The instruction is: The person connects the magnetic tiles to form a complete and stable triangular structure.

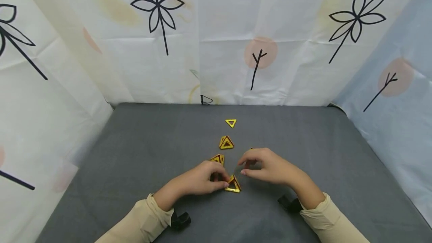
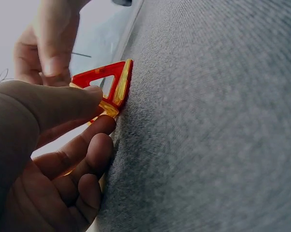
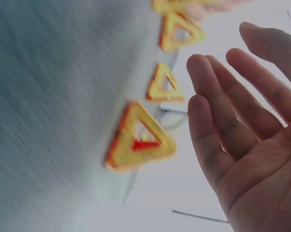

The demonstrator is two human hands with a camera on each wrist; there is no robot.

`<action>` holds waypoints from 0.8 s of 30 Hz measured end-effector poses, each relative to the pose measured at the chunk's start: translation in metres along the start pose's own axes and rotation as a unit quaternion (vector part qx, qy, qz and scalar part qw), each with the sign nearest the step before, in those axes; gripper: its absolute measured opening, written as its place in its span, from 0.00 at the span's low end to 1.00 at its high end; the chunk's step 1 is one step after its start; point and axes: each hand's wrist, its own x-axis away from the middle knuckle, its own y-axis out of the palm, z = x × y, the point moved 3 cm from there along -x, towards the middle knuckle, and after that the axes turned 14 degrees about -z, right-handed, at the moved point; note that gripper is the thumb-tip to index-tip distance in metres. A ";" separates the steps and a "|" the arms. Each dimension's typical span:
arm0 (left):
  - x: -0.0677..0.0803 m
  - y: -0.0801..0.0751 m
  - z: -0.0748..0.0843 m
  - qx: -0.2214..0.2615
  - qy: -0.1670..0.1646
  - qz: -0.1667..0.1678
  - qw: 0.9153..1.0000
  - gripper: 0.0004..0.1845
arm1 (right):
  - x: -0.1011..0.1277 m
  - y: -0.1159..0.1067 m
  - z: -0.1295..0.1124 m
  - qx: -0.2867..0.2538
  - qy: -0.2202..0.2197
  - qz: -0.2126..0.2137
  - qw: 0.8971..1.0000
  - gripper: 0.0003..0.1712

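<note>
My left hand pinches a yellow-and-red pyramid of triangular magnetic tiles low on the grey table. In the left wrist view, the thumb presses one side of this pyramid, with fingertips below. Just to the right, my right hand hovers with loosely bent fingers and holds nothing; its palm shows in the right wrist view. Near that hand stands another yellow triangular piece, mostly hidden behind it in the head view. A further tile piece is partly covered by my left hand.
Farther back on the grey table stand a small tile pyramid and a single triangular tile. White patterned cloth encloses the table at the back and sides.
</note>
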 end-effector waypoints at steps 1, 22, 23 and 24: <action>0.000 0.000 -0.001 0.001 0.001 0.001 1.000 0.03 | 0.000 -0.006 0.000 -0.002 0.003 0.010 1.000 0.10; 0.006 0.001 -0.007 0.018 0.002 -0.002 1.000 0.02 | -0.102 -0.105 0.084 -0.021 0.156 -0.102 0.982 0.22; 0.005 0.002 -0.007 0.019 0.005 -0.004 1.000 0.02 | -0.106 -0.105 0.089 -0.023 0.160 -0.105 0.981 0.23; 0.004 0.002 -0.007 0.020 0.007 -0.005 1.000 0.02 | -0.108 -0.106 0.094 -0.025 0.165 -0.106 0.980 0.23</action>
